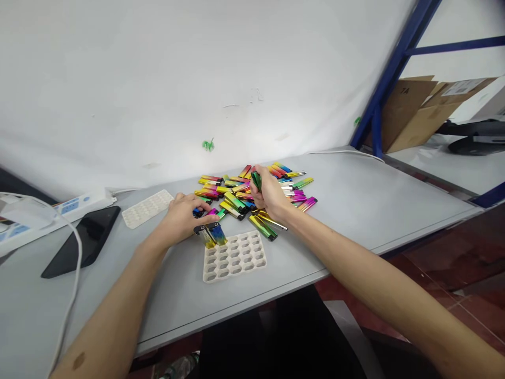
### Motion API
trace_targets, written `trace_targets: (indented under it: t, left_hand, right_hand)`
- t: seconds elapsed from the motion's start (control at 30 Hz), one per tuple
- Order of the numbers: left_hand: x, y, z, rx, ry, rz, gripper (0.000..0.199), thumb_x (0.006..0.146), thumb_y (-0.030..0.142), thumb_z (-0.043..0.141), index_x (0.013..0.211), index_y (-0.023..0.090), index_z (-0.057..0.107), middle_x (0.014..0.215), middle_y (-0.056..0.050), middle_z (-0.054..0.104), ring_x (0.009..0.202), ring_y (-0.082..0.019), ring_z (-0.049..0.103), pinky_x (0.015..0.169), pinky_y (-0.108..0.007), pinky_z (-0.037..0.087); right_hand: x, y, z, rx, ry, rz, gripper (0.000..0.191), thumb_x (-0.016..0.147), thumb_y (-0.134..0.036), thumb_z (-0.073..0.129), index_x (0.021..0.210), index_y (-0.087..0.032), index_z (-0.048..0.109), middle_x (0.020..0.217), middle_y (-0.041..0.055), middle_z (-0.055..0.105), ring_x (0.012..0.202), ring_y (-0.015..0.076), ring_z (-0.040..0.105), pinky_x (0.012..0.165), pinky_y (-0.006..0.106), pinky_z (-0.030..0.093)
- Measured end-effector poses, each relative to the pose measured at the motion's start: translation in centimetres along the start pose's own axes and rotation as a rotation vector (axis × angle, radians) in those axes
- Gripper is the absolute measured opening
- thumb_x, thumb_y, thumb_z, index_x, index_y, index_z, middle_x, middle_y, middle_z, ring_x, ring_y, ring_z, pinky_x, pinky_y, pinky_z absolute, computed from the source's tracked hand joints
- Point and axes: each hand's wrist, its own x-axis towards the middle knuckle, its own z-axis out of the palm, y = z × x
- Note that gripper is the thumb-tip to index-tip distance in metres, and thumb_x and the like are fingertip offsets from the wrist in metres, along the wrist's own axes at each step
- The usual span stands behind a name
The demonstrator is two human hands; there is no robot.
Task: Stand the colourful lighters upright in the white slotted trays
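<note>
A pile of shiny multicoloured lighters (235,201) lies on the grey table by the wall. Over its middle, my right hand (270,195) is closed around a green lighter (256,180). At the pile's left edge is my left hand (183,217), palm down, with thumb and fingers apart, and I see nothing held in it. Just below its thumb, two lighters (215,235) with clear yellow-and-blue bodies and dark tops stand in the back left corner of a white tray (235,269) of several rows of holes. What lies under the left palm is hidden.
A second white holed tray (147,209) is at the left, beside a black phone (81,242) and a white power strip (84,204). A white cable (77,263) crosses the left side. At the right stand a blue metal frame (389,73) and cardboard boxes (420,113).
</note>
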Motion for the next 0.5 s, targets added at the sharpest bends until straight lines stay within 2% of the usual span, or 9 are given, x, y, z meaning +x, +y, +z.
trace_targets:
  t: [0.1,0.23,0.33,0.43,0.5]
  left_hand:
    - [0.0,0.4,-0.2,0.009,-0.106,-0.033,0.048,0.071,0.071,0.065,0.081,0.025,0.072,0.096,-0.008,0.07,0.101,-0.033,0.052,0.09,-0.047,0.044]
    - [-0.1,0.6,-0.3,0.013,-0.116,-0.039,0.044,0.074,0.068,0.063,0.083,0.026,0.072,0.097,-0.008,0.072,0.104,-0.033,0.052,0.091,-0.047,0.045]
    - [-0.1,-0.1,-0.9,0.025,-0.084,-0.047,0.039,0.08,0.063,0.058,0.089,0.029,0.074,0.102,-0.006,0.074,0.107,-0.033,0.056,0.089,-0.044,0.047]
    - [-0.3,-1.3,-2.2,0.04,-0.029,-0.099,0.037,0.082,0.057,0.054,0.093,0.028,0.074,0.105,-0.006,0.075,0.097,-0.03,0.062,0.085,-0.041,0.049]
    - [-0.5,-2.1,-3.3,0.069,-0.068,-0.163,0.038,0.078,0.057,0.056,0.093,0.027,0.074,0.1,-0.006,0.074,0.088,-0.029,0.064,0.078,-0.038,0.05]
  right_hand:
    - [-0.2,-0.2,0.1,-0.008,0.002,0.009,0.053,0.097,-0.051,0.036,0.052,-0.023,0.033,0.044,-0.0056,0.023,0.038,0.0079,0.016,0.038,0.024,0.014]
    - [-0.4,-0.4,0.1,-0.014,0.016,-0.005,0.053,0.096,-0.056,0.038,0.054,-0.023,0.035,0.045,-0.006,0.024,0.038,0.0084,0.019,0.039,0.024,0.016]
    - [-0.4,-0.3,0.1,0.007,0.03,-0.041,0.053,0.095,-0.063,0.039,0.063,-0.022,0.047,0.051,-0.0051,0.034,0.041,0.0089,0.027,0.04,0.024,0.023]
    - [-0.3,-0.3,0.0,0.026,-0.058,-0.089,0.047,0.095,-0.063,0.045,0.08,-0.02,0.06,0.065,-0.0023,0.049,0.05,0.0097,0.044,0.049,0.024,0.038]
    - [-0.4,-0.6,-0.3,-0.035,-0.194,-0.135,0.037,0.092,-0.055,0.057,0.085,-0.019,0.063,0.076,-0.0002,0.058,0.064,0.011,0.056,0.065,0.026,0.047]
